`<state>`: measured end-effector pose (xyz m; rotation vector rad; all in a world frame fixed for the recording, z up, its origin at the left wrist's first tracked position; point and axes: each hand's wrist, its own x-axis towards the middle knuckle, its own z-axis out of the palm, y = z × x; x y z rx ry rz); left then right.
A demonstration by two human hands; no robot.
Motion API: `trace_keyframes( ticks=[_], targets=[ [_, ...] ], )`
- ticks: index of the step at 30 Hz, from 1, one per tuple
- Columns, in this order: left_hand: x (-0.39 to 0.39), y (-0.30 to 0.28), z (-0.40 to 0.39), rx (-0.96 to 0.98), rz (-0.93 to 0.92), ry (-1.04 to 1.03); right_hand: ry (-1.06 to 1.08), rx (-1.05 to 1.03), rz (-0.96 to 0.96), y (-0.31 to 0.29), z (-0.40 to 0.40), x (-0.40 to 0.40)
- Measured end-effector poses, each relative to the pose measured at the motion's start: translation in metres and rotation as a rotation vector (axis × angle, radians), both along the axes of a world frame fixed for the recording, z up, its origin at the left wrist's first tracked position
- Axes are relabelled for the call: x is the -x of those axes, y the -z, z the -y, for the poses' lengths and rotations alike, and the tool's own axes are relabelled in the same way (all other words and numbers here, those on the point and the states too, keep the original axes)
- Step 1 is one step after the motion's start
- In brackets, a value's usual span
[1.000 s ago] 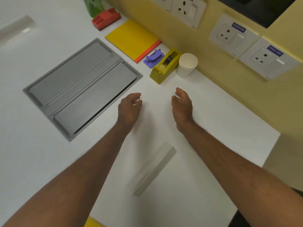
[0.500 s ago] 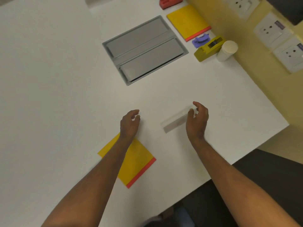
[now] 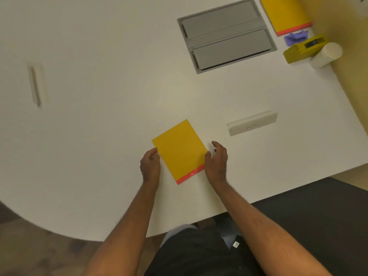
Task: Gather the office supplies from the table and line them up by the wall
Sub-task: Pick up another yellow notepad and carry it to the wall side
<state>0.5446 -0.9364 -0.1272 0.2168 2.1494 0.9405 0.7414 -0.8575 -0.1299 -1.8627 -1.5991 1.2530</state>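
A yellow notepad with a red strip [image 3: 180, 151] lies flat on the white table [image 3: 99, 136] near its front edge. My left hand [image 3: 150, 165] sits at the pad's left edge, fingers loosely curled and touching it. My right hand [image 3: 217, 160] is at the pad's right edge, thumb against it, fingers relaxed. By the wall at the far right stand a second yellow notepad [image 3: 285, 14], a purple stapler remover [image 3: 295, 38], a yellow tape dispenser [image 3: 303, 48] and a white cup [image 3: 326, 54].
A grey cable hatch [image 3: 227, 34] is set into the table beyond the pad. A white slot cover [image 3: 252, 123] lies to the right of my hands, another [image 3: 35, 86] at far left. The table edge runs just under my forearms.
My view swung down and back from the wall. Both hands pulled back from the row of supplies and now flank the near yellow notepad.
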Motion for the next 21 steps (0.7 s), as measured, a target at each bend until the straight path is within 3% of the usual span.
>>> trace_keyframes(
  ticks=[13, 16, 21],
  targets=[
    [-0.021, 0.020, 0.035, 0.094, 0.119, -0.043, -0.245, 0.119, 0.336, 0.023, 0.021, -0.001],
    [-0.030, 0.014, 0.034, 0.107, 0.209, -0.037, -0.239, 0.145, 0.346, 0.017, 0.024, 0.003],
    [-0.035, 0.013, 0.025, 0.078, 0.411, -0.196, -0.204, 0.248, 0.336, 0.017, 0.016, 0.006]
  ],
)
